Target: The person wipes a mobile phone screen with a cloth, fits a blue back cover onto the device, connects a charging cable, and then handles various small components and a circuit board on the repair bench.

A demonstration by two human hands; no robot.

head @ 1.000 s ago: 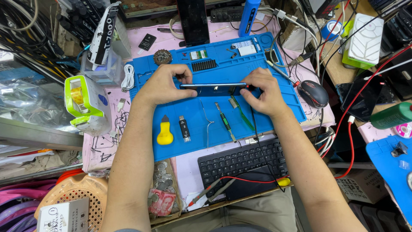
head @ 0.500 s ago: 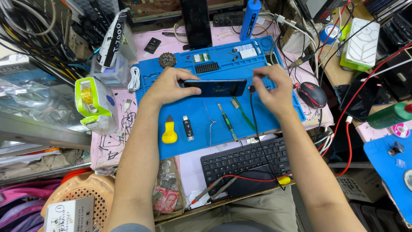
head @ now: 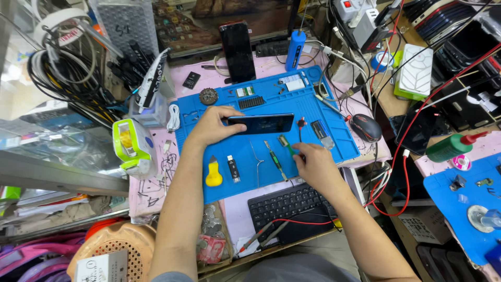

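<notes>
your left hand (head: 211,125) pinches the left end of the dark phone (head: 261,124), which rests on the blue mat (head: 334,141) with its long axis running left to right, far of the row of tools. your right hand (head: 313,164), nearer to you and right of centre, curls its fingers onto the green-handled screwdriver (head: 286,144); this tool lies just near of the phone's right end, angled near-to-far.

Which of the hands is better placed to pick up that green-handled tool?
Probably the right hand: its fingertips already rest at the green-handled tool on the blue mat, while the left hand is busy gripping the phone.
</notes>
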